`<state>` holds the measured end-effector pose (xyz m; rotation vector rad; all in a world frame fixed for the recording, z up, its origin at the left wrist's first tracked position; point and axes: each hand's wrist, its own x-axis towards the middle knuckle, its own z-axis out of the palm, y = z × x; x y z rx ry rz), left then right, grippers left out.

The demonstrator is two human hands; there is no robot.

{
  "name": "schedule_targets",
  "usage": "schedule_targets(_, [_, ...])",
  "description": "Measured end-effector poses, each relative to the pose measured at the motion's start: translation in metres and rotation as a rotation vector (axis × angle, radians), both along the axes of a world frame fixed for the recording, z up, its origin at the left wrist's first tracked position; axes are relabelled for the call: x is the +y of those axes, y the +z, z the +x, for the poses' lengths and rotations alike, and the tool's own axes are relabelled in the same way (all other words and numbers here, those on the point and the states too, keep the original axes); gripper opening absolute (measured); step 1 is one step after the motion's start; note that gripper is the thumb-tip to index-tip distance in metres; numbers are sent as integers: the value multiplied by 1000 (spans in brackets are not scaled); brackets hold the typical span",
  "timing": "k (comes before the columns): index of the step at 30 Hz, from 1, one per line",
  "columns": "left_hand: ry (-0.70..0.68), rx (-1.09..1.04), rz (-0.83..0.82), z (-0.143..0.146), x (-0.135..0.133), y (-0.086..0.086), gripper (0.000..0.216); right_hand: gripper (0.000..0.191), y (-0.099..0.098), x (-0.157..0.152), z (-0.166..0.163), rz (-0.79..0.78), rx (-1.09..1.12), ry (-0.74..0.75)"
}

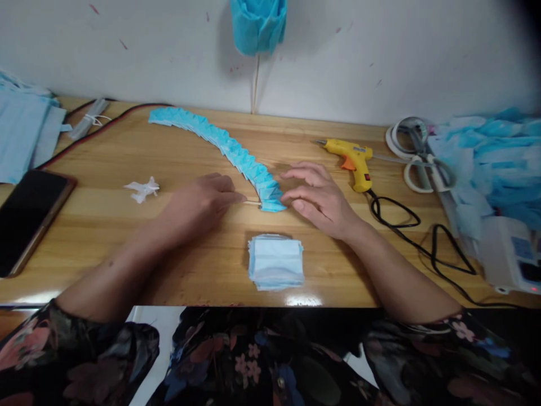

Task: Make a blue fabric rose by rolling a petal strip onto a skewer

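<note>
A long curved row of folded blue pieces [230, 148] runs across the wooden table from upper left to the middle. My left hand [205, 197] is closed on a thin wooden stick [253, 203], whose far end meets the near end of the row. On the other side, my right hand [319, 197] has its fingers apart, with the fingertips at or just beside the last folded piece; whether they touch it I cannot tell. Nothing shows in its grasp. Nearer to me lies a stack of light blue rectangular pieces [276, 262].
A yellow glue gun [353, 158] with a black cord lies right, beside scissors [431, 173] and white tape [395, 141]. Blue sheets [502, 163] pile up far right. At left are a phone [31, 217], face masks [23, 132] and a white scrap [143, 189].
</note>
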<state>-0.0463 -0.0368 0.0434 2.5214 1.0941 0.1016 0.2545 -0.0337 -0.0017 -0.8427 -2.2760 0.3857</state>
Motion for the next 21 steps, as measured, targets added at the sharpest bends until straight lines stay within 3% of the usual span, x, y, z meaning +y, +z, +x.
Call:
schedule_targets(8, [13, 50, -31, 2, 1, 2, 50, 33, 1, 0, -2, -77, -122, 31])
schedule_targets(15, [12, 46, -18, 1, 1, -1, 48, 34, 3, -5, -10, -20, -207, -1])
schedule_targets(18, [-6, 29, 5, 0, 1, -2, 47, 39, 6, -6, -8, -19, -101, -32])
schedule_targets(21, [-29, -27, 35, -1, 1, -4, 45, 47, 9, -4, -3, -13, 82, -176])
